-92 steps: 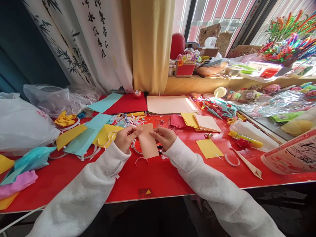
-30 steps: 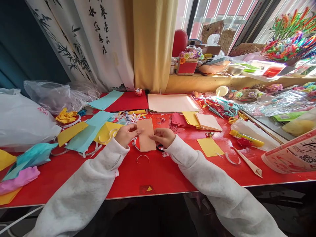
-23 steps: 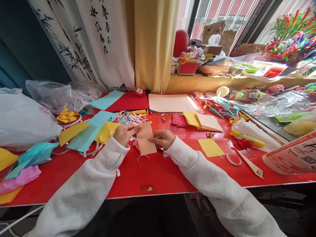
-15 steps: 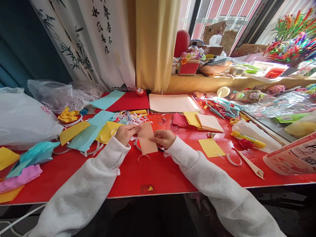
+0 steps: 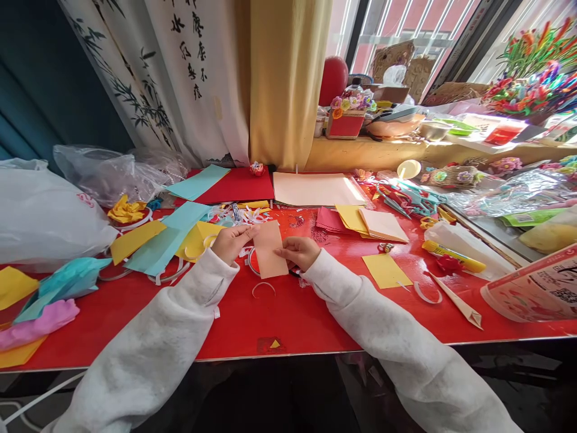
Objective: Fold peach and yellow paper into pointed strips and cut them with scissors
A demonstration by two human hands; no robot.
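peach paper pinched between two hands, middle of red table

left hand (image 5: 232, 243): narrow, thumb and fingertips closed together on the upper left edge of the peach paper (image 5: 270, 251). right hand (image 5: 301, 252): likewise narrow, thumb and forefinger pinching the right edge, lower down than the left hand's grip; remaining fingers curled in. paper located mid-table, between the hands, broad face visible, slightly tilted. contact between its lower edge and the red table (image 5: 311, 322): cannot tell.

surroundings. just left of the paper, partly hidden by it, a pale ring (image 5: 251, 263). just nearer, a thin curved strip (image 5: 264, 288) on the tabletop. left of the left hand, a light blue sheet (image 5: 169, 239) overlaps yellow paper. far side, behind the hands: a stack of peach sheets (image 5: 318, 189), with a red sheet (image 5: 243, 184) to its left. right of the right hand, well apart: a yellow square (image 5: 386, 270); farther off, a small peach card (image 5: 384, 225) overlapping others. far right, a yellow tube (image 5: 453, 255) and, nearer, a large cup (image 5: 532, 288), tilted in view.
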